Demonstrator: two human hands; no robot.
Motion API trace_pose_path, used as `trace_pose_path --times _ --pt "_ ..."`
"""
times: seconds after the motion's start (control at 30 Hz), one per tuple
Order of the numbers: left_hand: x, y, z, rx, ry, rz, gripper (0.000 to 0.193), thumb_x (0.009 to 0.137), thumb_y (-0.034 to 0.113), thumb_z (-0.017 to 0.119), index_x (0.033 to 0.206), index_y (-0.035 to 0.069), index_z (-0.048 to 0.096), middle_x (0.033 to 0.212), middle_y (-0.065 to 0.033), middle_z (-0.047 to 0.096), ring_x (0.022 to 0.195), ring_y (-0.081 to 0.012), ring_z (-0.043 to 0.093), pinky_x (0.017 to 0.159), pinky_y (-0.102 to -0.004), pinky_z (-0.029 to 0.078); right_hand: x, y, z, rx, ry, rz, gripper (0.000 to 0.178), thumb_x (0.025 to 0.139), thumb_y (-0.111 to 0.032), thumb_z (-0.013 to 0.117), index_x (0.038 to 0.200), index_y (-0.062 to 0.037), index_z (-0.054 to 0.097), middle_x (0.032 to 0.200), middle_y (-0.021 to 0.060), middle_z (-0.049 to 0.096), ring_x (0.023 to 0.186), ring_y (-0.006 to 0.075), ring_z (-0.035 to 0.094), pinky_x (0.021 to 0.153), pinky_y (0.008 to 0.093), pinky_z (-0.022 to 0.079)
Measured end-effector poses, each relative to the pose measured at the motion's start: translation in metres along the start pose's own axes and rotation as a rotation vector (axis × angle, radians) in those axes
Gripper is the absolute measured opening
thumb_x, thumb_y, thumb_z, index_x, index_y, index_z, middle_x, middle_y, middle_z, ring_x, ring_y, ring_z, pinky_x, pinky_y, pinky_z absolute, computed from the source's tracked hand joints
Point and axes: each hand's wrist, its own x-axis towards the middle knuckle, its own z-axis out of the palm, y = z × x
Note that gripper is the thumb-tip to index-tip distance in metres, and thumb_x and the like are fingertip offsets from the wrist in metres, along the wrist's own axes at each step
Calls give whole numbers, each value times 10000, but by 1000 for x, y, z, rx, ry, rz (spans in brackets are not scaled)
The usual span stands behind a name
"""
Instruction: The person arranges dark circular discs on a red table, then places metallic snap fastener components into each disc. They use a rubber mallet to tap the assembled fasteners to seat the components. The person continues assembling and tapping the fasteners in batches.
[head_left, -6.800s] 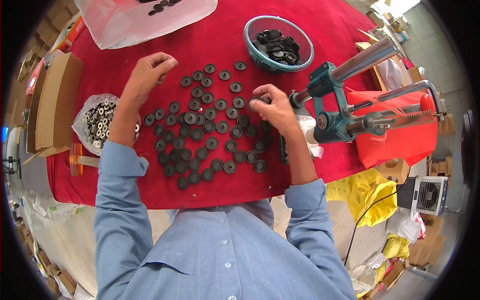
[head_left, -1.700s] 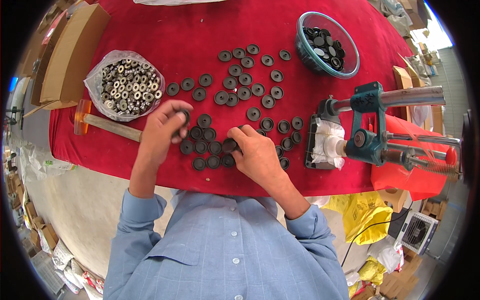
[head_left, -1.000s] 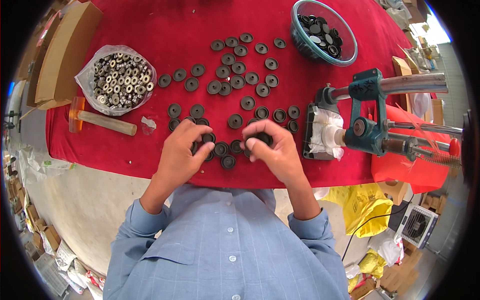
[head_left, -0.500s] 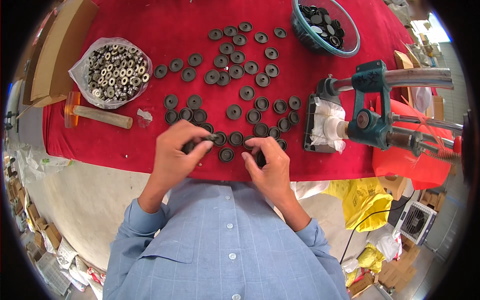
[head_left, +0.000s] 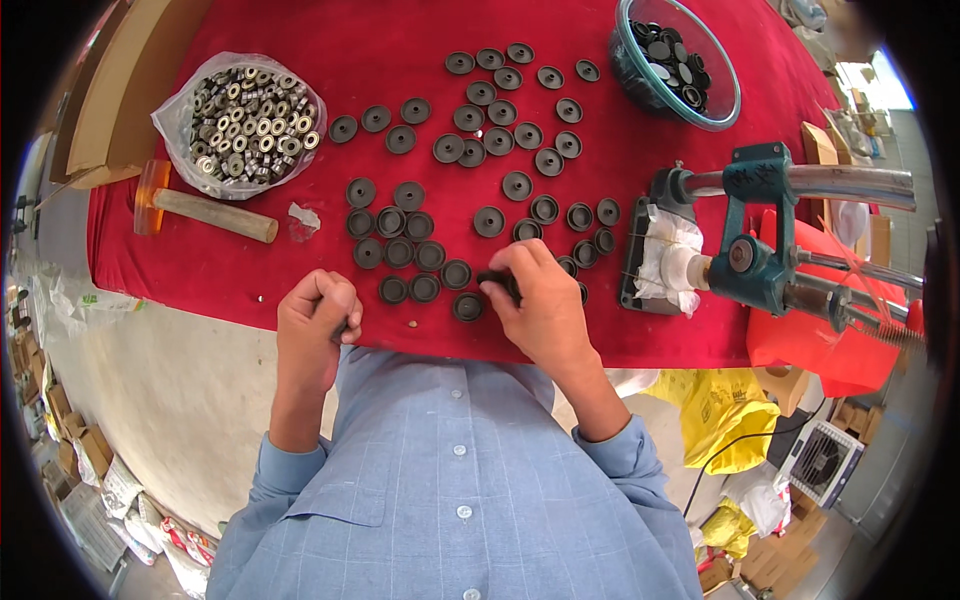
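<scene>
Several black round discs (head_left: 400, 224) lie spread over a red cloth (head_left: 330, 30) on the table. My left hand (head_left: 315, 322) is curled into a fist at the cloth's near edge, and something small and dark shows between its fingers. My right hand (head_left: 535, 300) rests on the cloth just right of it, its fingers pinched on a black disc (head_left: 497, 281). Loose discs lie directly ahead of both hands.
A clear bag of metal rings (head_left: 240, 120) and a wooden-handled mallet (head_left: 205, 212) lie at the left. A glass bowl of black discs (head_left: 678, 62) stands at the far right. A teal hand press (head_left: 760, 240) stands to the right. Cardboard boxes (head_left: 110, 90) line the left edge.
My left hand has drawn back from the discs to the cloth's near edge and closed into a fist. My right hand stays among the discs, pinching one.
</scene>
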Motion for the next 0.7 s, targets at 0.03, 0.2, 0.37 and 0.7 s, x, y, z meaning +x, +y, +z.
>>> trace_pose_path --times 0.03,0.2,0.37,0.7 --pt "-1 -9 -3 238 32 90 165 981 153 793 953 70 654 870 3 586 722 -102 537 565 -250 396 -1 1 -1 90 0 42 303 856 -8 813 1121 -44 668 964 130 636 782 288 679 693 403 564" --pt "-4 -13 24 929 103 413 333 835 55 889 1116 22 713 787 -18 528 685 -122 491 617 -294 406 -17 -13 -1 176 -87 17 396 864 14 781 1240 1 656 983 159 665 821 323 713 713 418 587" --pt "3 -23 27 1118 95 549 353 802 124 917 1072 42 705 871 -80 625 755 -256 620 643 -387 499 -31 -21 22 -9 -152 79 487 845 13 791 1293 -4 602 1052 167 594 851 366 709 729 462 613" --pt "-2 -22 36 734 6 361 378 827 5 852 1171 39 696 920 -100 639 791 -233 625 691 -348 519 -8 -29 16 171 -140 69 490 858 17 777 1295 2 555 1119 199 564 925 406 696 762 497 606"
